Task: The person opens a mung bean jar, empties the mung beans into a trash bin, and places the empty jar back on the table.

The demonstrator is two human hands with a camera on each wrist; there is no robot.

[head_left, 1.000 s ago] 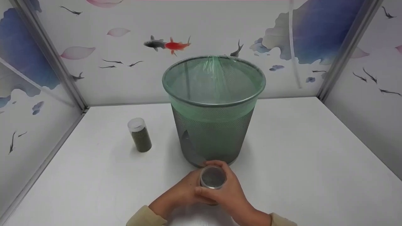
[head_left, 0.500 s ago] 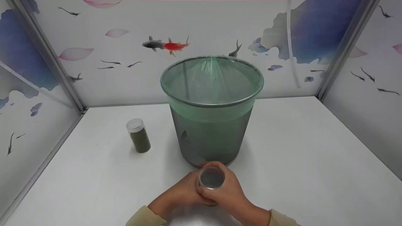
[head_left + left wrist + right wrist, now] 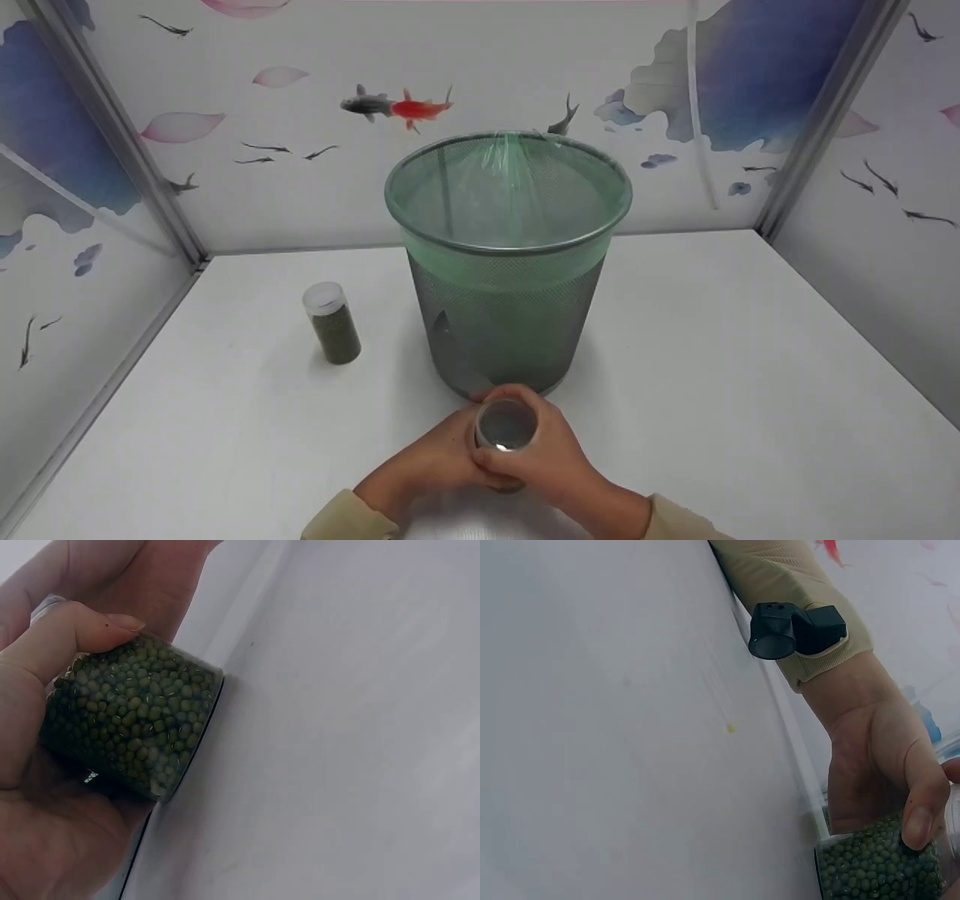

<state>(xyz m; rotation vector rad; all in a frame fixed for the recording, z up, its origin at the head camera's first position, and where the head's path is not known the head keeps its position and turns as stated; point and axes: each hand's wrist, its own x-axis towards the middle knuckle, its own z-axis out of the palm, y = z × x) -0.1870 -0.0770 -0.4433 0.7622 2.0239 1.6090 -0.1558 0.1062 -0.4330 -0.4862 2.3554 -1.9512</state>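
Gripping the jar (image 3: pixel 506 426) on the near side of the bin (image 3: pixel 510 322), you have your left hand (image 3: pixel 442 454) curled round its body and your right hand (image 3: pixel 553 457) round its upper part. Its clear wall shows small, glossy green beans (image 3: pixel 142 705), packed close; its round top looks grey inside a pale rim, and you cannot tell whether that is a lid. Your fingers hide much of the body, and your right wrist view cuts it off.
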